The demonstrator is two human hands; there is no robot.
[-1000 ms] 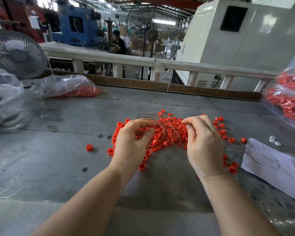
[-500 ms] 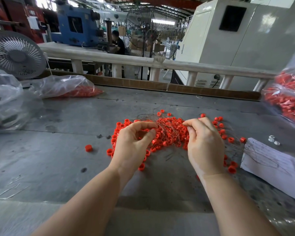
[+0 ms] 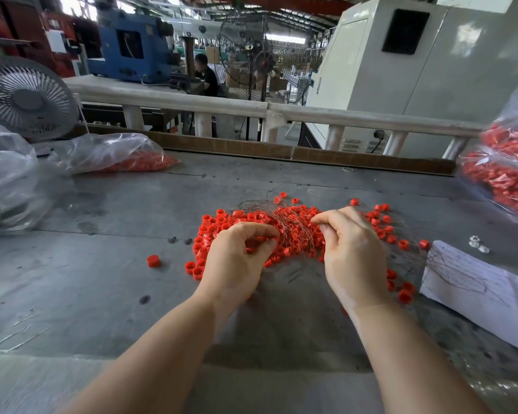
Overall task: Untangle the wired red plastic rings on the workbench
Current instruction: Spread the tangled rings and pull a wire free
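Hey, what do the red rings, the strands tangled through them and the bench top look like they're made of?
Red rings: probably moulded plastic, uniform bright colour with a slight sheen.
Strands: likely thin bare metal wire, dark, fine and holding springy loops.
Bench top: possibly sheet metal or a coated board, grey, matte, stained and scuffed.

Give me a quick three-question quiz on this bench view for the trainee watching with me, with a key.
1. True or false: both hands are down in the pile of red rings on the workbench.
2. Which side of the pile does the lone red ring lie on? A) the person's left B) the person's right C) beyond it, by the rail
3. Fill in: thin wires trail from the pile onto the white ____ at the person's right.

Key
1. True: the left hand and right hand both have fingers curled into the wired rings.
2. A.
3. Paper.
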